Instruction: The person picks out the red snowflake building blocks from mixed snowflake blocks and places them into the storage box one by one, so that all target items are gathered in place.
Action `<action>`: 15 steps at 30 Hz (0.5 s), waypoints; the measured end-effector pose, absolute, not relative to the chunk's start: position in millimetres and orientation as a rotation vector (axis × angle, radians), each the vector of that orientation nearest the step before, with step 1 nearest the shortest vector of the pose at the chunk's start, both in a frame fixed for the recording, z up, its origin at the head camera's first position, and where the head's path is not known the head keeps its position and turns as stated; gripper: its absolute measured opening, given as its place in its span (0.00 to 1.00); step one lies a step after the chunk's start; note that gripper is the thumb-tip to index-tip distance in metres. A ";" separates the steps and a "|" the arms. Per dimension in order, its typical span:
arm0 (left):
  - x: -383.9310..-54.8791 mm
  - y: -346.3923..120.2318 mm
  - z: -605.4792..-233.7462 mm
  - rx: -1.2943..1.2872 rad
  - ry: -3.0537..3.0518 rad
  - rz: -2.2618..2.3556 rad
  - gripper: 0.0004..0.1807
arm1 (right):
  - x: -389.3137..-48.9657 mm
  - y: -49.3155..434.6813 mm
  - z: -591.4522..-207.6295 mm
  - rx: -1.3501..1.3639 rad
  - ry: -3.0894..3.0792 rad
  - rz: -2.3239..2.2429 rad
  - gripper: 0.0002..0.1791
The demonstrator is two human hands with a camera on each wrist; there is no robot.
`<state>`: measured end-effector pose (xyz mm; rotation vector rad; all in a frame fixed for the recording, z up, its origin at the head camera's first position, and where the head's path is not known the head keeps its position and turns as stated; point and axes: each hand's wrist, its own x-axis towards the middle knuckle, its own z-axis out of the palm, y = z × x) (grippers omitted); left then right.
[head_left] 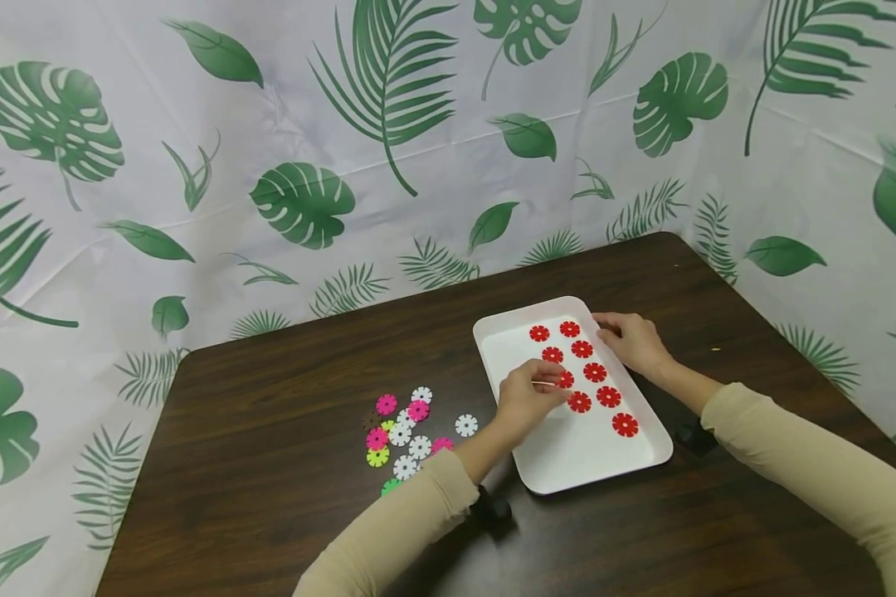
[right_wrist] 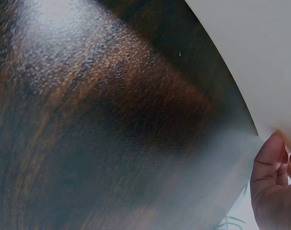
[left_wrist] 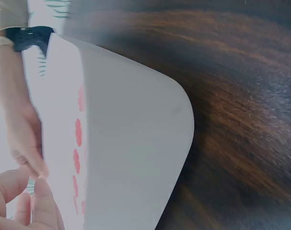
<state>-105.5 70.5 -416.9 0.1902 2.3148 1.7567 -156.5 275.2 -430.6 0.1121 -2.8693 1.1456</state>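
Note:
A white tray (head_left: pixel 560 456) holds several red notched discs (head_left: pixel 594 372), laid roughly in two columns. Over the tray's middle is my left hand (head_left: pixel 526 400), its fingers loosely bent among the discs and partly hiding one. In the left wrist view a gap shows between thumb and fingers of that left hand (left_wrist: pixel 26 211), with nothing seen in it. At the tray's far right side, my right hand (head_left: pixel 638 342) holds the rim. The right wrist view has the right hand's thumb (right_wrist: pixel 270 158) against the tray's outer wall (right_wrist: pixel 251 57); its other fingers are mostly cut off.
Left of the tray, a loose heap of pink, white, yellow, green and brown discs (head_left: pixel 399 434) lies on the dark wooden table (head_left: pixel 269 464). A single white disc (head_left: pixel 466 425) sits between heap and tray. Leaf-printed cloth (head_left: pixel 418 215) hangs behind the table.

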 end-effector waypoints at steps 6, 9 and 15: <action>-99.7 47.5 -407.2 0.194 2.223 1.857 0.17 | -156.6 275.0 -431.1 0.110 -2.864 1.151 0.23; -97.5 33.4 -403.8 0.189 2.206 1.890 0.17 | -156.6 275.4 -431.1 0.107 -2.863 1.160 0.23; -90.2 1.6 -403.5 0.218 2.172 1.913 0.17 | -157.0 275.6 -431.3 0.104 -2.864 1.162 0.23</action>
